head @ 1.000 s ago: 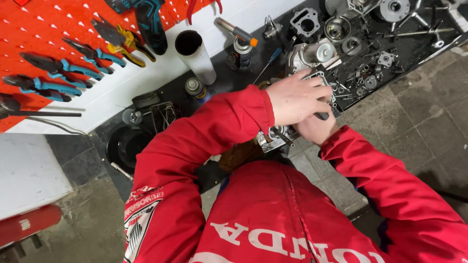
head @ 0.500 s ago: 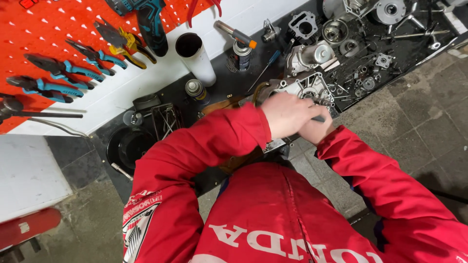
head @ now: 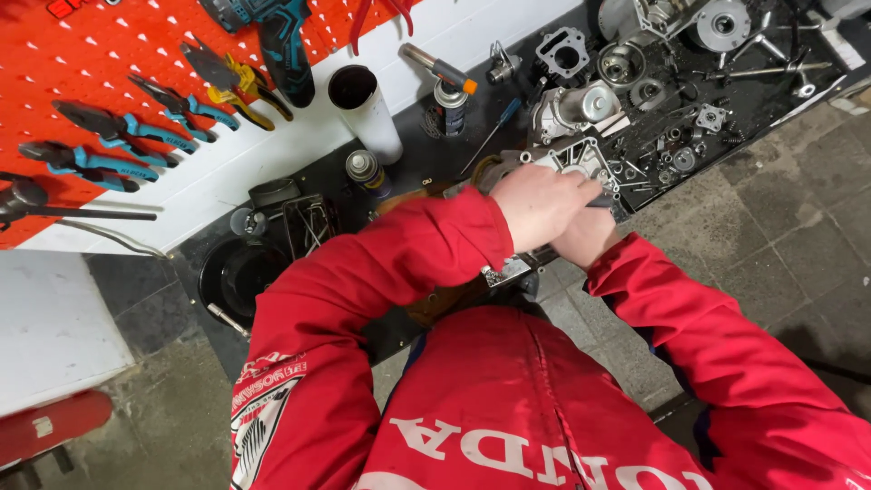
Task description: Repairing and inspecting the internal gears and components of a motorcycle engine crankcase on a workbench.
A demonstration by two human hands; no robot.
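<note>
While pliers point(head: 136, 136) hang on orange pegboard point(head: 63, 82) at far left, black bowl point(head: 238, 277) sits at desk point(head: 417, 145) left end. White tube point(head: 367, 113) and spray can point(head: 367, 172) stand further right. Left hand point(head: 537, 204) clamped over engine casing point(head: 581, 163) at desk front edge. Right hand point(head: 588, 234) just beneath, touching left; grip hidden, cannot tell. Loose engine parts point(head: 671, 82) spread at right.

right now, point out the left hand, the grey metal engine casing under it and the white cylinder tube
left hand point(head: 537, 205), head view, back of hand
grey metal engine casing point(head: 581, 161), head view, top face
white cylinder tube point(head: 374, 122), head view, side wall
</note>
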